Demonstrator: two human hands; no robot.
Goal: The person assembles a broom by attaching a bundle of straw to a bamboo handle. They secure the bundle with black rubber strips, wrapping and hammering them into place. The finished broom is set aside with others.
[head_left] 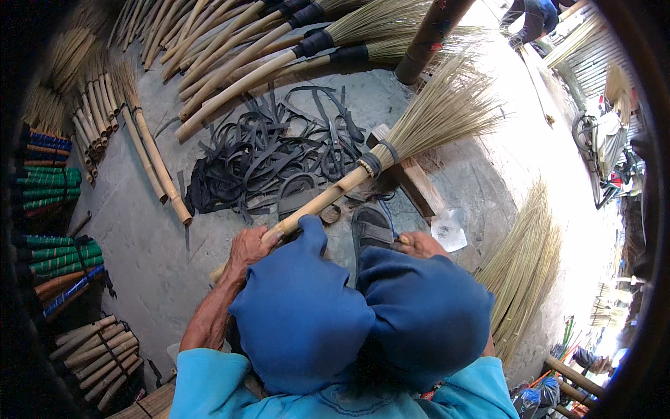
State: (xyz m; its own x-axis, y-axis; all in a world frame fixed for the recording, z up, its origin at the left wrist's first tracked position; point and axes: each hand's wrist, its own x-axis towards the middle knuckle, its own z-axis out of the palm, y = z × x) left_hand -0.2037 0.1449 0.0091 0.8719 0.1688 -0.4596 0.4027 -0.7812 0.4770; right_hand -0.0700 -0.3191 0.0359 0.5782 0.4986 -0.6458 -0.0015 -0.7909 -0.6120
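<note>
A broom with a bamboo handle (317, 201) lies slantwise across my knees, its straw bristles (447, 112) fanning out to the far right. Black rubber strip (377, 160) is wound round the joint between handle and straw. My left hand (250, 246) is closed round the handle near its lower end. Beside my right knee, my right hand (421, 245) has its fingers pinched together. A thin blue cord (388, 214) runs from near the bound joint down to those fingertips. Part of the right hand is hidden behind the knee.
A tangle of black rubber strips (269, 157) lies ahead on the concrete floor. Bound brooms (244, 87) are piled behind it. A wooden block (417, 187) sits below the broom; loose straw (523, 272) lies at right. Handle bundles (52, 188) line the left. A post (427, 42) stands ahead.
</note>
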